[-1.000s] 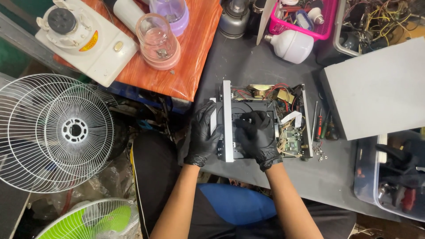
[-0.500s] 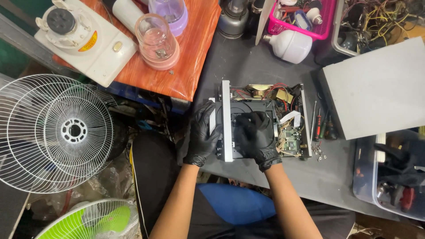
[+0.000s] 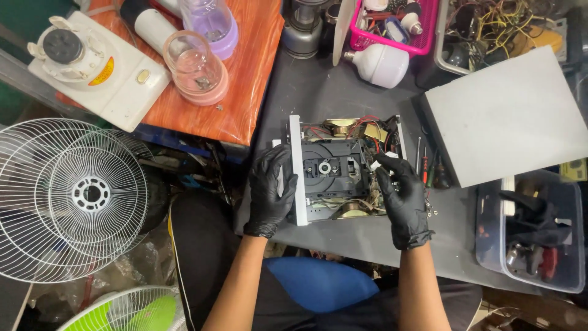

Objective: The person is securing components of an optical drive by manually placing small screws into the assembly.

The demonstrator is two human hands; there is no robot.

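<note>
Around us, a crowded repair corner of fans, jars and bins.

On the orange-brown board [image 3: 245,92] at upper left we see a white blender base [image 3: 98,70], a clear pink-based jar [image 3: 197,68] and a purple jar [image 3: 211,24] just behind it. A white fan guard [image 3: 70,196] stands at far left, with a green-bladed fan [image 3: 131,309] below it. On the dark bench [image 3: 318,92] a white bulb [image 3: 380,64] lies beside a pink basket [image 3: 422,40]; a grey flat panel [image 3: 508,116] sits to the right, above a clear plastic bin [image 3: 530,236].
</note>
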